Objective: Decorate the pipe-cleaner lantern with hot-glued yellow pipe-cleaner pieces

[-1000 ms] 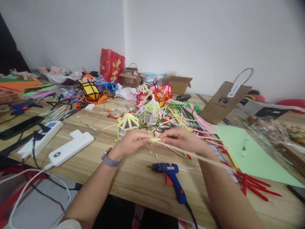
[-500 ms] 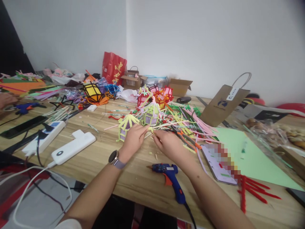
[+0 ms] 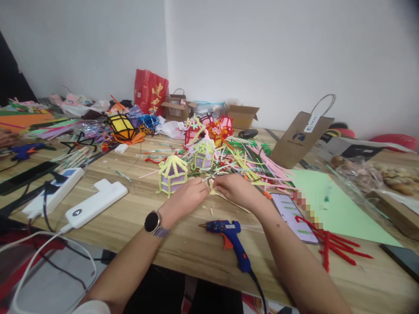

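Between my two hands is a small pale yellow pipe cleaner piece (image 3: pixel 212 188), partly covered by the fingertips. My left hand (image 3: pixel 189 195), with a watch at its wrist, is closed in a pinch at its left side. From the right, my right hand (image 3: pixel 236 188) pinches the same piece. Just left of my left hand stands a little yellow and lilac pipe cleaner lantern (image 3: pixel 173 175). A second such lantern (image 3: pixel 203 156), with a pink top, stands behind the hands. Nearer to me lies a blue hot glue gun (image 3: pixel 227 231), its nozzle pointing left.
Loose pipe cleaners (image 3: pixel 252 159) heap behind my right hand. To the right are a phone (image 3: pixel 290 213), red pipe cleaners (image 3: pixel 340 246) and a green sheet (image 3: pixel 343 209). A power bank (image 3: pixel 96 204) and a power strip (image 3: pixel 55 192) lie left. Another person's hand (image 3: pixel 6 138) shows far left.
My hands have shifted slightly down and right in the picture, uncovering more of the left lantern. The yellow piece stays between them. The whole view has moved a little.
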The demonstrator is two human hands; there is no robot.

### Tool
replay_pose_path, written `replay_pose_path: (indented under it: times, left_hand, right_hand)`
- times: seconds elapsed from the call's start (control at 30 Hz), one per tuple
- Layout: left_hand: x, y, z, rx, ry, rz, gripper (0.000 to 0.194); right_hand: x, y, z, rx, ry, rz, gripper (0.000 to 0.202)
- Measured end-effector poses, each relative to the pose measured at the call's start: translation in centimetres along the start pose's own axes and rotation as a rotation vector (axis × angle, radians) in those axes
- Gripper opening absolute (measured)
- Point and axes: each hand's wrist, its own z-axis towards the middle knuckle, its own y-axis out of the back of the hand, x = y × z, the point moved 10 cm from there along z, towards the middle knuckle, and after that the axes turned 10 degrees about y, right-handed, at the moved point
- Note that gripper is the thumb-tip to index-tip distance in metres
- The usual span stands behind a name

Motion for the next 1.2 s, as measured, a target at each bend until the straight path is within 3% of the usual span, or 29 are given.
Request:
replay_pose_path:
  times: [0.07, 0.13, 0.2, 0.3, 0.37, 0.47, 0.57, 0.7, 0.77, 0.87, 0.9, 0.97, 1.07, 1.2]
  left_hand:
    - [-0.3, -0.3, 0.0, 0.006, -0.024, -0.03, 0.026]
    - [0.3, -0.6, 0.2, -0.003, 0.022, -0.087, 0.025]
    - [2.1, -0.4, 0.4, -0.069, 0.174, -0.195, 0.023]
    - [6.5, 0.8, -0.6, -0.278, 0.557, -0.517, 0.023]
    - [8.6, 0.7, -1.7, -0.388, 0.77, -0.785, 0.025]
    - [7.9, 0.4, -1.4, -0.375, 0.783, -1.0, 0.022]
    - [5.9, 0.4, -0.7, -0.293, 0.729, -0.914, 0.022]
    - [5.3, 1.5, -1.3, -0.252, 0.695, -0.726, 0.017]
    - [6.9, 2.5, -2.3, -0.262, 0.694, -0.656, 0.019]
    - [12.3, 5.6, -5.6, -0.508, 0.8, -0.477, 0.022]
    - [14.2, 5.8, -6.6, -0.54, 0.839, -0.455, 0.021]
    - [17.2, 3.8, -7.1, -0.416, 0.871, -0.585, 0.02]
    - [18.1, 1.5, -7.2, -0.313, 0.832, -0.658, 0.016]
    - [16.5, 0.3, -7.7, -0.364, 0.906, -0.726, 0.014]
  right_hand:
    - [-0.3, -0.8, 0.2, 0.04, -0.014, 0.04, 0.02]
    - [-0.1, -0.4, 0.2, -0.004, -0.021, 0.009, 0.021]
    - [0.8, 2.2, -0.3, -0.213, -0.021, -0.089, 0.024]
    - [2.5, 7.0, -3.0, -0.658, -0.041, -0.192, 0.026]
    - [2.2, 8.0, -4.1, -0.799, -0.091, -0.074, 0.022]
    - [-0.2, 5.1, -2.5, -0.684, -0.175, 0.351, 0.024]
    - [-1.8, 0.7, -0.3, -0.556, -0.237, 0.806, 0.03]
    - [-2.3, -1.8, 0.9, -0.558, -0.236, 1.164, 0.033]
    - [-2.6, -2.5, 0.8, -0.539, -0.263, 1.272, 0.032]
    - [-3.1, -3.2, 0.7, -0.5, -0.301, 1.378, 0.033]
    - [-3.1, -3.4, 0.8, -0.493, -0.301, 1.396, 0.033]
    - [-3.2, -3.7, 1.1, -0.49, -0.308, 1.398, 0.034]
    - [-2.9, -4.7, 2.0, -0.466, -0.335, 1.358, 0.036]
    - [-1.5, -5.6, 3.8, -0.437, -0.312, 1.388, 0.043]
